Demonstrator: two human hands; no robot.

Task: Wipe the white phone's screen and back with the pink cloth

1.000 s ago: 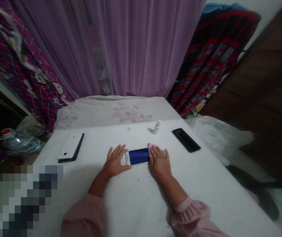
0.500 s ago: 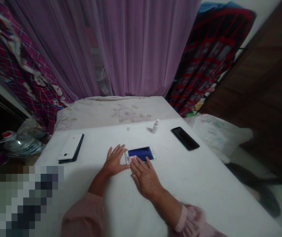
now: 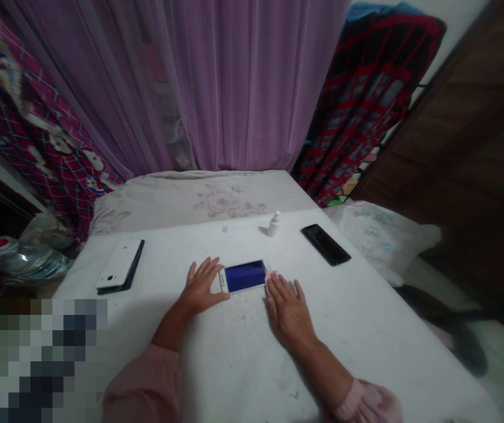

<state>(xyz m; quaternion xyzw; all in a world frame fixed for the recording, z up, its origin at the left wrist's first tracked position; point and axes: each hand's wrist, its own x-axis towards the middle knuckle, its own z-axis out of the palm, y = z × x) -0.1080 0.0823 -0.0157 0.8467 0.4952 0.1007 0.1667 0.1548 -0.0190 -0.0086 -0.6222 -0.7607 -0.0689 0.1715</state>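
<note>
A white smartphone (image 3: 243,277) lies flat on the white sheet (image 3: 217,352), its screen glowing blue. My left hand (image 3: 201,286) rests at its left end, fingers spread and thumb near the lower corner. At its right end is my right hand (image 3: 288,310), with a small pink cloth (image 3: 268,276) under the fingertips, pressed against the phone's edge. Beyond them stand a small white spray bottle (image 3: 273,225) and a black smartphone (image 3: 325,244). A white phone in a dark case (image 3: 118,265) lies to the left.
A tiny white square (image 3: 224,229) lies on the sheet near the far edge. A floral pillow (image 3: 199,202) and purple curtain (image 3: 234,88) stand behind. A white bag (image 3: 379,235) sits past the right edge, and a plastic bag (image 3: 29,264) lies past the left edge.
My right hand has slid right, off the phone's screen, carrying the pink cloth to the phone's right end. The blue screen now shows fully. My left hand has stayed beside the phone.
</note>
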